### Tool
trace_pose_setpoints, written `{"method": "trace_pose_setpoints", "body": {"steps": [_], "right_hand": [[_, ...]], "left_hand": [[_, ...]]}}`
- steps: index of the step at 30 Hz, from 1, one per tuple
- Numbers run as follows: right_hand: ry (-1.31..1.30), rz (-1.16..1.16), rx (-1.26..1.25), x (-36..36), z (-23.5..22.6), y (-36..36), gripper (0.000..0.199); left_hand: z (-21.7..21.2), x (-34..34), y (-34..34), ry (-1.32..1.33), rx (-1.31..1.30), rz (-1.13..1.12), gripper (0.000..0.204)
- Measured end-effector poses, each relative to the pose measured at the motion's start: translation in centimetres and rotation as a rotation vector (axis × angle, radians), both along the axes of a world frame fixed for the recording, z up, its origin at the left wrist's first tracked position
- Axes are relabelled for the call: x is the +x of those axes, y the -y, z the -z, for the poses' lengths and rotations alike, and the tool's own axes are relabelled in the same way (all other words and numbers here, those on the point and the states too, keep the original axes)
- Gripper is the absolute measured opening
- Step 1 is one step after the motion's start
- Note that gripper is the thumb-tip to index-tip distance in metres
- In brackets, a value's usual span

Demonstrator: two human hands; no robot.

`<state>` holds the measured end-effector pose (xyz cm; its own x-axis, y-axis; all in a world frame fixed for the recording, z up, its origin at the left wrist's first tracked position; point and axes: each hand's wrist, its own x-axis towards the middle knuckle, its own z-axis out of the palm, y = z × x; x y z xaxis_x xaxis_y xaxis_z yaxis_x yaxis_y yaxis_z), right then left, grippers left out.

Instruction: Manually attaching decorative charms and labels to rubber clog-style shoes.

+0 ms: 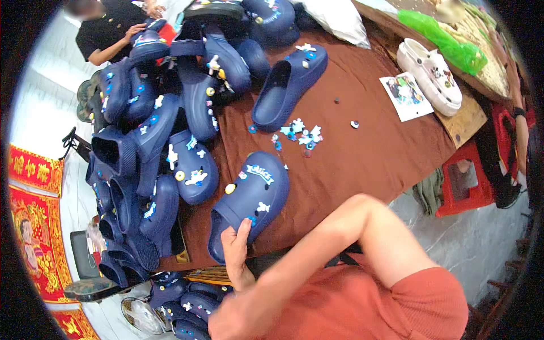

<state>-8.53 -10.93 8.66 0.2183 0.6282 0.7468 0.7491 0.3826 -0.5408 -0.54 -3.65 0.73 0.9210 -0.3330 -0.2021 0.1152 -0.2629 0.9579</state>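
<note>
My left hand (237, 249) grips a navy foam clog (246, 195) at its heel opening, thumb pressed along the side; the other fingers are hidden. Yellow, white and blue shoe charms dot the clog's toe, which points away from me. My right hand (229, 317) is low at the lower edge, smeared by motion, with its fingers not made out. The right forearm (309, 266) crosses in front of my left wrist. Beyond the held clog lie several loose charms (310, 137) on the brown cloth (362, 141). Another navy clog (289, 85) rests past them, one charm on its toe.
Many navy clogs (156, 122) are heaped along the left. At the right back are a white clog (430, 76), a printed card (405, 96) and a green plastic bag (442, 39). A red stool (464, 181) stands beside the table. A person (110, 31) handles clogs at far left.
</note>
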Motion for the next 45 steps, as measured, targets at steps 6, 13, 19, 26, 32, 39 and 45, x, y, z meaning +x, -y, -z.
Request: {"method": "trace_pose_setpoints", "body": {"steps": [6,13,19,26,32,39,45], "right_hand": [[-0.139,-0.404,0.206,-3.5,1.9,-5.9,0.047],[-0.138,-0.359,0.352,-3.4,2.2,-4.4,0.053],[-0.227,-0.383,0.285,-2.4,3.1,-4.5,0.066],[-0.331,-0.415,0.271,-1.9,2.7,-4.4,0.061],[-0.44,-0.323,0.136,-2.1,3.4,-4.1,0.051],[-0.52,-0.413,0.166,-1.8,2.6,-3.2,0.041],[-0.411,-0.334,0.207,-1.6,2.2,-2.8,0.033]], "left_hand": [[0.8,-0.4,0.6,0.123,-0.004,0.025,0.022],[0.4,-0.2,0.1,0.161,0.037,0.072,0.025],[0.2,0.2,0.3,0.216,0.115,0.099,0.028],[1.2,0.2,-0.8,0.247,0.183,0.1,0.032],[0.8,0.0,0.4,0.328,0.036,0.08,0.033],[2.5,0.2,-0.5,0.313,0.054,0.093,0.047],[1.9,0.3,-0.4,0.326,0.163,0.126,0.046]]}}
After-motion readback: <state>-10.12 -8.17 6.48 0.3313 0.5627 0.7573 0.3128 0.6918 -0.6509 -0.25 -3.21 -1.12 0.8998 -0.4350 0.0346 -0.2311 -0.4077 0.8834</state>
